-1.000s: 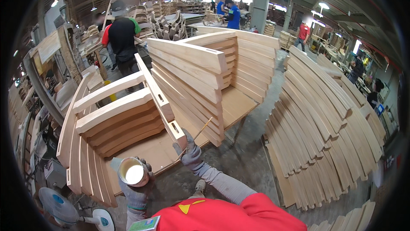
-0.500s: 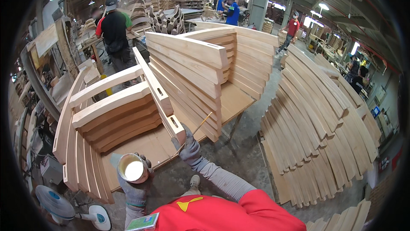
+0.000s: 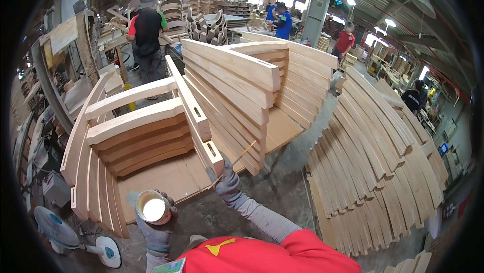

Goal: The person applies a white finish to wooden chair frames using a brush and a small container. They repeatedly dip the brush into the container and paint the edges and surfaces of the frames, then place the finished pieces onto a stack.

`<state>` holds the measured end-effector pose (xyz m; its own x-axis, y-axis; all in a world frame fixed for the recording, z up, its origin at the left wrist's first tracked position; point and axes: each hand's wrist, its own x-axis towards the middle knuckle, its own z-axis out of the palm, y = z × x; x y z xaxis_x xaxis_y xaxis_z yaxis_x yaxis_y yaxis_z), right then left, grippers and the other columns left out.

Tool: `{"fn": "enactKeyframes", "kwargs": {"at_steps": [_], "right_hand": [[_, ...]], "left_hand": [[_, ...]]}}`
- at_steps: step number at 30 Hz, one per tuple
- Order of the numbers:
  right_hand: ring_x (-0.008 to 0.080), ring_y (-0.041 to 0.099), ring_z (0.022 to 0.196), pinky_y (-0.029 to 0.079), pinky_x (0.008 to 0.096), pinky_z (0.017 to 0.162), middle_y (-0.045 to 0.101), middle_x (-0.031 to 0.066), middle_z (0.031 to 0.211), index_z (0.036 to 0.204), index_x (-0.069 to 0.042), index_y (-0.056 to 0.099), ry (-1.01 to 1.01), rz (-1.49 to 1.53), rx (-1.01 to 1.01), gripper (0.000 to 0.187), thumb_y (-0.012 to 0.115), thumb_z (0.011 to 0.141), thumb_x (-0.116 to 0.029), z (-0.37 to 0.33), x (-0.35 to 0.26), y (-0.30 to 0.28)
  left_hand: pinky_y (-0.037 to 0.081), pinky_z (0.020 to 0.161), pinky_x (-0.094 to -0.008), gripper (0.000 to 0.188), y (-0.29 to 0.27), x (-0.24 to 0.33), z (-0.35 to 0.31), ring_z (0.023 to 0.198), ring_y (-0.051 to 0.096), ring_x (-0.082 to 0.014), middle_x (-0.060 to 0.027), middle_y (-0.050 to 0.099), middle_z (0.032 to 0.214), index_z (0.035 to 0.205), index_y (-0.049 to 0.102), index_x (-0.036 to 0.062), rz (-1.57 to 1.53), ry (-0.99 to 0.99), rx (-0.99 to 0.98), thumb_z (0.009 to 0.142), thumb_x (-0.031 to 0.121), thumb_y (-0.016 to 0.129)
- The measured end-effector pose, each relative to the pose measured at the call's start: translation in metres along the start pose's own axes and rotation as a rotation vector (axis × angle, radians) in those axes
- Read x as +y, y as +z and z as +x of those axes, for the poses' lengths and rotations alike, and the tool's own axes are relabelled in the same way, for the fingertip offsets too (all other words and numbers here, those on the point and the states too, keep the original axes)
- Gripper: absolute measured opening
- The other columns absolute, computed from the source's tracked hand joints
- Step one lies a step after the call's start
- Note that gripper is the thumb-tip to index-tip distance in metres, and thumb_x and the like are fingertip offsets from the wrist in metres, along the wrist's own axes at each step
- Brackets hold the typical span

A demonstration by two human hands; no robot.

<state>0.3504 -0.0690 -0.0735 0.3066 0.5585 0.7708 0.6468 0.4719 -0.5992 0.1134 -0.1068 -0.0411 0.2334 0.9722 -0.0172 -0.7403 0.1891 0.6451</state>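
Note:
My gloved left hand (image 3: pixel 155 233) is wrapped round a small cup (image 3: pixel 162 218) of creamy white liquid (image 3: pixel 154 209), held upright near the front of the table. In my gloved right hand (image 3: pixel 228 186) a thin wooden stick (image 3: pixel 246 152) is gripped, its upper end pointing up and to the right. That hand is right beside the near end of a pale wooden frame (image 3: pixel 214 158), which has slots cut in its end faces. Whether the fingers touch the wood is hard to tell. The frame is stacked on several like it, with curved crosspieces (image 3: pixel 136 127) joining the sides.
A second stack of frames (image 3: pixel 232 73) stands behind, on the same board-topped table (image 3: pixel 282 126). To the right lies a large pile of curved wooden pieces (image 3: pixel 363 157). A fan (image 3: pixel 58 227) stands at lower left. Several people work farther back, one in black (image 3: pixel 147 36).
The view has shifted slightly, so the stacks sit lower and the far ones farther right. Both hands keep their holds, and the stick stays by the same frame end.

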Motion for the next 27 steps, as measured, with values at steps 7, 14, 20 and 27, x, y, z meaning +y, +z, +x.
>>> {"fn": "enactKeyframes", "kwargs": {"at_steps": [7, 14, 20, 27], "right_hand": [[0.0322, 0.057, 0.103, 0.047, 0.0362, 0.083, 0.052, 0.0194, 0.119, 0.132, -0.001, 0.031, 0.020, 0.005, -0.004, 0.068, 0.069, 0.077, -0.014, -0.001, 0.001, -0.002], [0.0299, 0.061, 0.095, 0.049, 0.0346, 0.078, 0.058, 0.0189, 0.108, 0.131, -0.001, 0.035, -0.013, -0.035, 0.035, 0.064, 0.068, 0.079, -0.015, 0.002, -0.002, 0.000], [0.0304, 0.061, 0.092, 0.049, 0.0352, 0.075, 0.057, 0.0183, 0.109, 0.129, -0.001, 0.038, 0.002, -0.094, 0.063, 0.063, 0.069, 0.078, -0.021, 0.000, 0.003, 0.005], [0.0319, 0.062, 0.086, 0.049, 0.0353, 0.071, 0.059, 0.0202, 0.105, 0.126, 0.002, 0.041, 0.079, -0.058, 0.034, 0.062, 0.070, 0.078, -0.025, -0.003, 0.004, 0.001]], "left_hand": [[0.047, 0.065, -0.0366, 0.042, 0.004, 0.004, -0.003, 0.084, 0.056, -0.0242, -0.0102, 0.058, 0.096, 0.112, 0.048, 0.0062, 0.084, 0.110, 0.034, 0.088, 0.040, 0.042], [0.046, 0.084, -0.0325, 0.037, -0.047, 0.014, -0.008, 0.100, 0.052, -0.0205, -0.0085, 0.052, 0.113, 0.125, 0.040, 0.0066, 0.745, 0.256, -0.104, 0.092, 0.022, 0.039], [0.047, 0.072, -0.0295, 0.032, -0.038, 0.010, -0.002, 0.089, 0.055, -0.0181, -0.0073, 0.055, 0.104, 0.119, 0.044, 0.0063, 0.624, 0.277, -0.072, 0.088, 0.016, 0.046], [0.047, 0.069, -0.0347, 0.040, 0.012, 0.019, -0.018, 0.085, 0.056, -0.0212, -0.0089, 0.057, 0.099, 0.116, 0.046, 0.0048, 0.013, 0.096, 0.139, 0.087, 0.033, 0.047]]}}
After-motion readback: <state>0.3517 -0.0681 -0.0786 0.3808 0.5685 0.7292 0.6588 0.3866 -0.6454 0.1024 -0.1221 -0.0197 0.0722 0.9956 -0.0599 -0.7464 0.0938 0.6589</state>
